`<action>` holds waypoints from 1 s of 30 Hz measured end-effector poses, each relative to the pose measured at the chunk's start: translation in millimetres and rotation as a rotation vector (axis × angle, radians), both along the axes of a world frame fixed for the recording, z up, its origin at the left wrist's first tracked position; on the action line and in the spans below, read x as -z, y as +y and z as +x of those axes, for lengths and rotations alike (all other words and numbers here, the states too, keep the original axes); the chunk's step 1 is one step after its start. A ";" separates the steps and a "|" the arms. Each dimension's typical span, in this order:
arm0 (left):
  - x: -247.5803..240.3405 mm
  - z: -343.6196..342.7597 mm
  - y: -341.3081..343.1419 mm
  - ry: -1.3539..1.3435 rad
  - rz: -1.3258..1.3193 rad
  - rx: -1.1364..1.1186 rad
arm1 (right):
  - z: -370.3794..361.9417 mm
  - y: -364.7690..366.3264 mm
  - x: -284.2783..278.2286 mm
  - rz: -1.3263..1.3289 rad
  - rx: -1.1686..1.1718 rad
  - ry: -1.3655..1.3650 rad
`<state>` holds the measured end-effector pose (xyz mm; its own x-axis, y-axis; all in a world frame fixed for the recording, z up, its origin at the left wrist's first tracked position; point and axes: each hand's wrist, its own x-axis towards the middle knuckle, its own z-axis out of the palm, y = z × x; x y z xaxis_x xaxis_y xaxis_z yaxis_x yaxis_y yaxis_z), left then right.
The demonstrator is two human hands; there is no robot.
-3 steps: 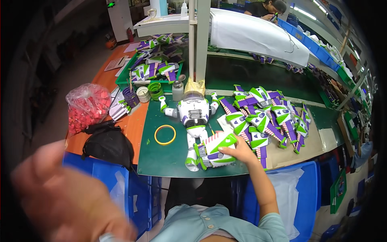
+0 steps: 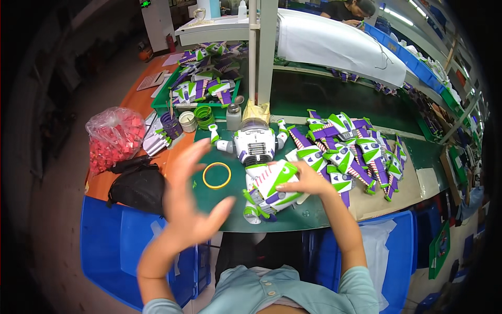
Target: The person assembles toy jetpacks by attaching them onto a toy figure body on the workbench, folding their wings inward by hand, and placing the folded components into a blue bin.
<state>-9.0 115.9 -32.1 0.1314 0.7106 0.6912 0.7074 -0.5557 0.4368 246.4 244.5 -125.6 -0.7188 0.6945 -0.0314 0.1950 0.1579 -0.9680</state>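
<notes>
My right hand (image 2: pixel 307 181) grips a toy wing pack (image 2: pixel 277 180), white with green, purple and red-striped parts. The pack is over the legs of a white, green and purple toy figure (image 2: pixel 254 141), which lies on the green mat with its arms spread. My left hand (image 2: pixel 191 209) hangs in front of the bench edge, slightly blurred. Its thumb and fingers are apart and nothing is in them. Beyond it on the mat lies a yellow ring (image 2: pixel 216 176). More wing packs (image 2: pixel 342 157) are heaped to the right of my right hand.
A green crate (image 2: pixel 162 107) full of wing packs stands at the back left, near paint jars (image 2: pixel 203 118) and a metal-topped bottle (image 2: pixel 234 118). Left lie a bag of red pieces (image 2: pixel 115 141) and a black pouch (image 2: pixel 137 191). Blue bins (image 2: pixel 104 235) flank my lap. Another person (image 2: pixel 348 10) sits far right.
My left hand has swung in from the lower left toward the mat. My right hand and the wing pack have shifted slightly up, and the pack has tilted.
</notes>
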 end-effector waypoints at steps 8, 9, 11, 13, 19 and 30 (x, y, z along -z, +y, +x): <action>185.6 58.4 131.7 -0.936 -0.564 0.122 | -57.8 122.0 3.0 0.351 0.027 -0.125; 196.4 64.8 138.7 -0.921 -0.453 0.072 | -61.7 131.3 16.2 0.483 0.071 -0.115; 199.5 72.3 138.4 -0.880 -0.426 -0.102 | -77.1 128.8 27.1 0.740 0.158 -0.128; 204.5 78.7 140.3 -0.556 -0.367 -0.233 | -81.5 116.7 34.8 0.888 0.304 -0.202; 225.6 64.3 151.4 -1.622 -0.427 -0.179 | -80.3 108.1 52.0 1.001 0.552 -0.244; 232.3 40.7 193.1 -1.382 -0.778 0.152 | -83.6 127.2 59.1 0.992 0.526 -0.216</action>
